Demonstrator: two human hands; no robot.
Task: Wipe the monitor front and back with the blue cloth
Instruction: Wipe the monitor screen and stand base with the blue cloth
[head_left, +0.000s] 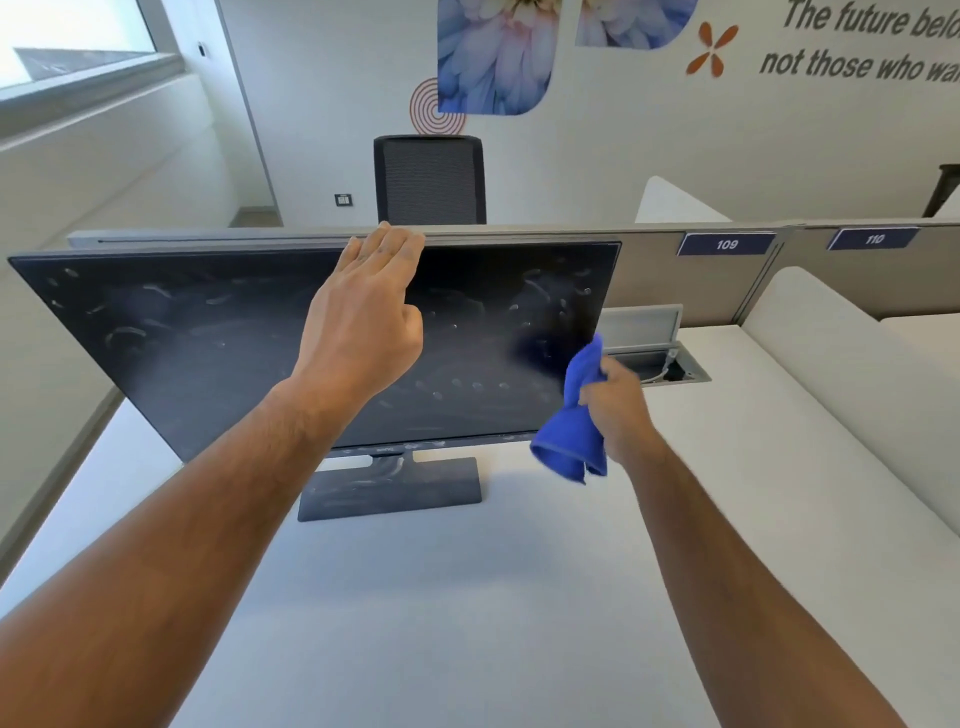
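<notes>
1. Nearest: two bare forearms reaching forward over a white desk (467, 623), left from the lower left, right from the lower right.
2. Right hand (621, 410) curled around a bunched blue cloth (574, 431), gripping it at mid-height; folds hanging below the fist, an upper end poking above it. Held in front of the screen's lower right corner; whether touching the glass, cannot tell.
3. Left hand (366, 317) raised before the screen's upper middle, fingers (387, 244) straight and close together, holding nothing, tips at the top bezel; thumb tucked toward the right. Contact with the bezel looks likely but not certain.
4. Monitor (208, 338) standing on the desk just beyond the hands, on a flat dark rectangular base (389, 491). Long axis running left to right, left end swung slightly nearer; dark screen facing this way and tipped a little upward. Smears and dusty marks across the glass and the base.
5. Right of the monitor, an open cable hatch (654, 358) set in the desk, lid raised.
6. Behind the monitor, a grey partition (649, 270) along the desk's far edge, with labels 109 (726, 244) and 110 (874, 239).
7. Beyond the partition, a black mesh chair back (430, 179).
8. Farthest: white wall with flower graphics (493, 57) and partial lettering; window (72, 36) at upper left.
</notes>
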